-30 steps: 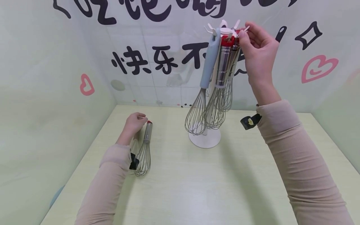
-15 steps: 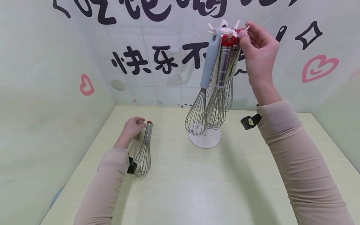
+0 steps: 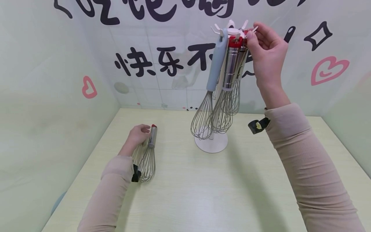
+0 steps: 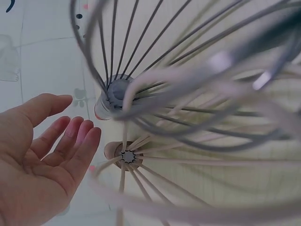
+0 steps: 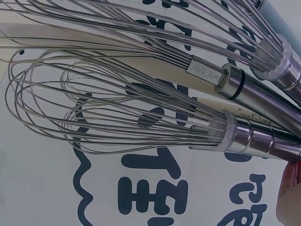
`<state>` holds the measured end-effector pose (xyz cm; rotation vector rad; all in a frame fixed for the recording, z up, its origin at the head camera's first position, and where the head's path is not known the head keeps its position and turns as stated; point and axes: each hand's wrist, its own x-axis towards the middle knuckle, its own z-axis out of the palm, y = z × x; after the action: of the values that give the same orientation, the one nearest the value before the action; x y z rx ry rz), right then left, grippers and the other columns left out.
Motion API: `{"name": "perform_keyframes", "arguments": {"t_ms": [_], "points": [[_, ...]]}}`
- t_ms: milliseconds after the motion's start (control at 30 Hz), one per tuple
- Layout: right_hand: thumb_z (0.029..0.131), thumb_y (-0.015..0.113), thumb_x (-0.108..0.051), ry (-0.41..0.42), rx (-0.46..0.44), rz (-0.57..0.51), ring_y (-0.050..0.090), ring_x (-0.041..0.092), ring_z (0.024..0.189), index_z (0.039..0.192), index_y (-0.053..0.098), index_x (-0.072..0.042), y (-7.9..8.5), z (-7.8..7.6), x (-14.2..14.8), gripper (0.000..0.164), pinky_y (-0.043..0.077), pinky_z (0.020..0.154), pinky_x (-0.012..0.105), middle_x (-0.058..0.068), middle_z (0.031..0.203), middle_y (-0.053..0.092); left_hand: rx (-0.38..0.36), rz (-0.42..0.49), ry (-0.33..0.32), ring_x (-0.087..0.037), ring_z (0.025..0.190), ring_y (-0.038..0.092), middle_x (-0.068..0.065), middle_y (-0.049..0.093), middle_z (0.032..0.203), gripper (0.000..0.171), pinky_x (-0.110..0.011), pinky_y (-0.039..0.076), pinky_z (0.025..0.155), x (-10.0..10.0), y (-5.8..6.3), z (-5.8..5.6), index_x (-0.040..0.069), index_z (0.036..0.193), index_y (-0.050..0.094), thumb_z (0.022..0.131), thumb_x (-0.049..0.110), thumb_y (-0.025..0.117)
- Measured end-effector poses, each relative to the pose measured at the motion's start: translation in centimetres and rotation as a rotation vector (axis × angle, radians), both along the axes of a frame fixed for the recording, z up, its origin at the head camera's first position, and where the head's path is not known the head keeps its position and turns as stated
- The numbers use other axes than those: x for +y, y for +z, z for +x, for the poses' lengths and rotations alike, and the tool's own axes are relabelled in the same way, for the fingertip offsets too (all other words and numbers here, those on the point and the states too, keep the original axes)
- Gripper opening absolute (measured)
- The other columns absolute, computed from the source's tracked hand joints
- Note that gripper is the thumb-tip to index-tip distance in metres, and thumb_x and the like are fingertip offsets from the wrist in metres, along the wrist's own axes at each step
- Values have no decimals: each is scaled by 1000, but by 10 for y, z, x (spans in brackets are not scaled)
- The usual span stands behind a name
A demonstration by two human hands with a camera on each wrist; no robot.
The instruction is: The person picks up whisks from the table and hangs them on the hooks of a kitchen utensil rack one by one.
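Note:
My right hand (image 3: 270,53) is at the top of a white utensil rack (image 3: 214,146), its thumb and fingers pinching one of the upper hooks. From the rack hang several whisks, among them a blue-handled whisk (image 3: 216,62) and a steel whisk with a red end (image 3: 230,67). Low at the left, my left hand (image 3: 138,134) is beside a steel whisk (image 3: 152,138) lying on the table, fingers loosely bent and holding nothing. A second whisk with pale wires (image 4: 128,157) lies alongside, partly hidden by that hand in the head view.
The pale wooden table (image 3: 185,196) meets a white wall sheet (image 3: 174,80) printed with dark lettering and hearts. Side panels enclose the left and right. A blue object (image 3: 59,203) shows at the left edge of the table.
My left hand has drawn slightly back toward me from the red end of the whisk on the table, its fingers loosening. My right hand and the rack stay as they were.

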<state>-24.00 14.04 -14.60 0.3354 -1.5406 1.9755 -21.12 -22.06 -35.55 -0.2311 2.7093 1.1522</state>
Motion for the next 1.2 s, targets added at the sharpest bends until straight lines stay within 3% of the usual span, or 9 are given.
{"name": "perform_keyframes", "arguments": {"t_ms": [167,300,467,667,1200], "points": [[83,68,-7,-1,2,2,59,10,84,109,69,-3,0,-1,0,27,50,79,18,-3,89,68,-1,-1,-10,-42,123,50,-28,49,135,48,-48,48,101,-3,-5,-2,-4,138,43,94,10,54],[83,68,-8,-4,1,8,59,10,85,109,69,-4,-1,-1,1,27,50,80,18,-4,89,68,11,-22,-28,-41,117,52,-29,52,131,48,-45,52,92,-5,-10,-3,-5,135,45,92,12,57],[83,67,-8,-6,-2,15,59,10,87,110,69,-4,-1,-1,1,27,49,81,18,-4,91,68,-22,-12,-12,-42,122,50,-29,49,134,51,-47,50,99,-2,-11,-2,-6,138,42,91,10,56],[83,68,-8,-1,-3,5,59,10,86,110,69,-4,-1,-1,1,27,49,80,18,-3,90,68,-35,-20,-25,-43,122,50,-31,47,135,56,-47,51,98,1,-13,-1,-8,140,38,91,10,58],[83,67,-7,3,0,13,58,10,86,110,69,-4,0,0,1,27,49,80,18,-4,89,67,5,-44,1,-44,116,54,-32,47,132,59,-49,51,97,6,-26,-3,-10,137,39,87,9,65]]}}
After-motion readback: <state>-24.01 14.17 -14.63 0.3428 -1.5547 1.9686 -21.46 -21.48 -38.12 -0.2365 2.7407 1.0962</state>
